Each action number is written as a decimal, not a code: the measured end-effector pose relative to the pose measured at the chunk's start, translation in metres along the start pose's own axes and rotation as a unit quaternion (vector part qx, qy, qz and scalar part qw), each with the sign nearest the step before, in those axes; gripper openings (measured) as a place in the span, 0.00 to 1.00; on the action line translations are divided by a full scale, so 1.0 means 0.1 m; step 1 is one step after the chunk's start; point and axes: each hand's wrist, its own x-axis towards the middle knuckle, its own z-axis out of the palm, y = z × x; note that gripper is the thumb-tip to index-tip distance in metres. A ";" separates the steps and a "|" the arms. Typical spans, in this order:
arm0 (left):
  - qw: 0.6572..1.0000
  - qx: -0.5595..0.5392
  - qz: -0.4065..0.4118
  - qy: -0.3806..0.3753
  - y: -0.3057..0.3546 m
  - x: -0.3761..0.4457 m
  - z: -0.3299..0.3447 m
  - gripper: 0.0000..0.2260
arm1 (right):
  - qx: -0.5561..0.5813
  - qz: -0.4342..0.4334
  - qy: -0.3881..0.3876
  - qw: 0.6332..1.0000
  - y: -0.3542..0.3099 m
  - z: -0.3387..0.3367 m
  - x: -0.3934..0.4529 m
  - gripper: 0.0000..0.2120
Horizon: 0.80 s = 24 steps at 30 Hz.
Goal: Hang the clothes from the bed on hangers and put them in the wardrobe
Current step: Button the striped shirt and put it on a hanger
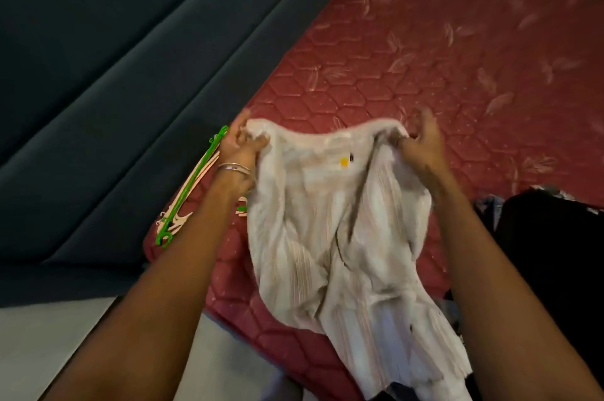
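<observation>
Item: white striped shirt (333, 237), light fabric with faint stripes and a small yellow tag at the inner collar. Location: held up over the near corner of the red quilted mattress (425, 57), collar uppermost, body hanging crumpled toward the person.

Grip, left hand (240, 147): fingers curled into the left shoulder of the shirt, pinching the cloth. A metal bangle (233, 168) sits on this wrist.

Grip, right hand (420, 145): thumb and lower fingers pinch the right shoulder seam; upper fingers partly spread.

Hangers (192, 185): a small stack, green and pale pink, lying on the mattress edge just beyond the left wrist, none yet in use.

Remaining clothes: dark garment pile (549, 237) at the right of the bed, untouched.

Wardrobe: not in view.

Progress, judged: early. The shirt is being opened out at the shoulders; the hanger has yet to go in, and the pile remains to be hung.
</observation>
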 end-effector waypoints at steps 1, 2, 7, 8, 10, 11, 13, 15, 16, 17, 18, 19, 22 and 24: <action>0.999 -0.042 0.010 -0.022 -0.02 0.18 0.09 0.34 | 0.077 0.011 0.003 0.997 0.03 0.09 0.15 0.35; 0.998 -0.032 0.020 -0.048 -0.07 0.31 0.15 0.38 | 0.111 0.013 0.001 0.994 0.09 0.17 0.25 0.38; 0.935 0.344 -0.052 -0.075 -1.10 0.68 -0.03 0.31 | -0.124 0.112 -0.076 0.983 1.28 0.64 0.11 0.37; 0.926 0.348 -0.127 -0.080 -1.43 0.62 -0.16 0.27 | -0.184 0.170 -0.077 0.965 1.55 0.69 -0.05 0.36; 0.886 0.402 -0.230 -0.038 -1.97 0.33 -0.42 0.20 | -0.235 0.305 -0.031 0.922 2.05 0.68 -0.47 0.30; 0.873 0.411 -0.262 0.002 -2.16 0.17 -0.52 0.17 | -0.262 0.334 0.000 0.906 2.21 0.63 -0.66 0.29; 0.889 0.335 -0.303 0.077 -2.45 -0.05 -0.68 0.13 | -0.319 0.371 0.054 0.871 2.58 0.55 -1.03 0.36; 0.903 0.196 -0.365 0.112 -2.52 -0.17 -0.71 0.07 | -0.322 0.430 0.078 0.840 2.76 0.41 -1.20 0.30; 0.904 0.143 -0.391 0.101 -2.59 -0.18 -0.69 0.04 | -0.309 0.450 0.066 0.835 2.85 0.38 -1.25 0.29; 0.907 0.112 -0.397 0.079 -2.63 -0.20 -0.65 0.04 | -0.293 0.453 0.039 0.841 2.90 0.34 -1.27 0.28; 0.912 0.095 -0.395 0.065 -2.71 -0.25 -0.59 0.06 | -0.282 0.447 0.009 0.849 2.96 0.32 -1.30 0.26; 0.916 0.093 -0.384 0.066 -2.77 -0.28 -0.56 0.09 | -0.262 0.441 -0.001 0.858 2.98 0.31 -1.31 0.23; 0.928 0.161 -0.322 0.100 -2.88 -0.31 -0.52 0.06 | -0.194 0.415 -0.022 0.889 2.87 0.37 -1.28 0.16; 0.910 0.277 -0.282 0.123 -2.96 -0.32 -0.57 0.08 | -0.121 0.380 0.004 0.917 2.75 0.41 -1.28 0.18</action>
